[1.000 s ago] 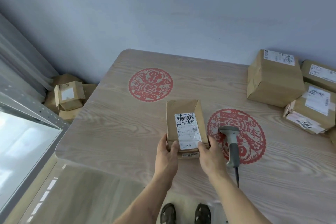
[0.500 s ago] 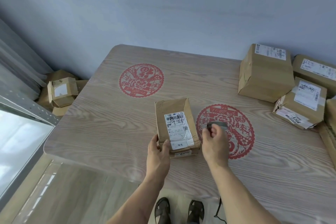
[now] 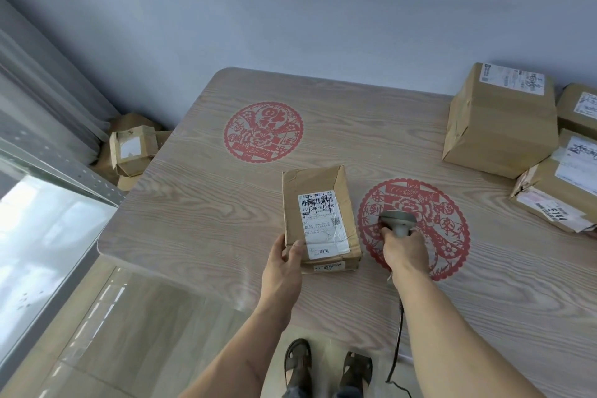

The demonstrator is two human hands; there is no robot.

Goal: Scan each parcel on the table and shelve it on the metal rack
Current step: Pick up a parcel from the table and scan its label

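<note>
Head view: left hand (image 3: 281,263) steadies creased cardboard parcel (image 3: 319,221); right hand (image 3: 403,249) grips grey plastic scanner (image 3: 398,222)

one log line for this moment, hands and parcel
stage: pre-scan | left hand: steadying parcel, label up, on table | right hand: gripping scanner beside parcel

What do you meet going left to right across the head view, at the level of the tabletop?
Boxes on the floor → left red paper-cut → left hand → parcel with the shipping label → scanner in the right hand → tall box → box marked 5144.
</note>
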